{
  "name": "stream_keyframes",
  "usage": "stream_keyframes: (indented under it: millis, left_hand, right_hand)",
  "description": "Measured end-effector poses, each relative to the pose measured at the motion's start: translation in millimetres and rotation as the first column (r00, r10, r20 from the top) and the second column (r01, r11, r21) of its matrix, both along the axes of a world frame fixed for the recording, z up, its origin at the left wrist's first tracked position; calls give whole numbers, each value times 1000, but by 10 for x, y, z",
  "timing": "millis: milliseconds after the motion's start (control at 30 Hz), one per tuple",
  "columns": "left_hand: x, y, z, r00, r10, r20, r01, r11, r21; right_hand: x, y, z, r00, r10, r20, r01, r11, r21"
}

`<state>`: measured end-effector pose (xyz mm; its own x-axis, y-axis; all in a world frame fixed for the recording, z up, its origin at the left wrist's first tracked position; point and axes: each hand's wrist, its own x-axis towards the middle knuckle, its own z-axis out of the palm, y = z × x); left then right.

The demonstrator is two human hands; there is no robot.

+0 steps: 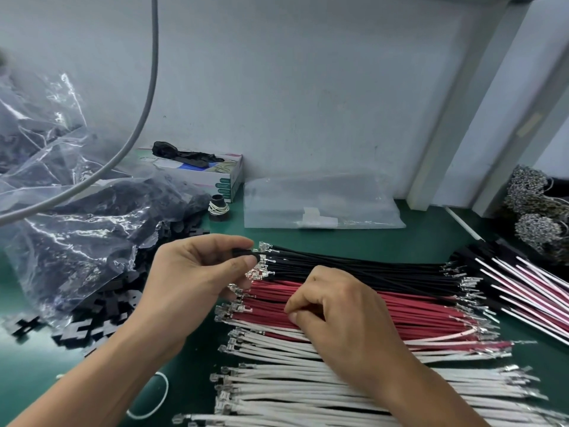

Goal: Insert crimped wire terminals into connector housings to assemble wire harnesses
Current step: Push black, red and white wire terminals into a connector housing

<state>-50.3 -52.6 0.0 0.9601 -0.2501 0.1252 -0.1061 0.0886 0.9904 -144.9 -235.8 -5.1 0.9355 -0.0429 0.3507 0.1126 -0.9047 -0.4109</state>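
The green tabletop (431, 229) carries three rows of crimped wires: white wires (277, 383) at six o'clock, red wires (415, 306) at the centre, black wires (354, 266) just beyond them. At nine o'clock a clear plastic bag (77, 226) spills black connector housings (101, 315). At three o'clock lie finished harnesses (529, 291). A flat clear bag (323, 201) lies at twelve o'clock, a small cardboard box (212, 174) at eleven. The left hand (194, 272) has its grip pinching a black connector housing (246, 254) between thumb and forefinger, just beside the black wires' terminals. The right hand (341, 309) rests on the red wires, its grip curled and pinching at one.
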Motion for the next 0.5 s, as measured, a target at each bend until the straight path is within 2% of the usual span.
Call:
stream_keyframes:
  millis: [133,200,333,500]
  left_hand:
    - [55,40,9,999,-13,-40,13,1000,-2]
    - [78,63,9,997,-31,-71,31,1000,-6]
    - [74,56,3,994,-47,-102,46,999,-11]
    - [88,60,6,992,-46,-121,42,999,-33]
  right_hand:
    - [-6,-65,43,997,-33,70,33,999,2]
    - [-2,-51,58,998,0,71,-1,1000,21]
    - [38,81,9,998,62,19,-61,995,-84]
    - [33,43,6,996,42,76,-45,998,34]
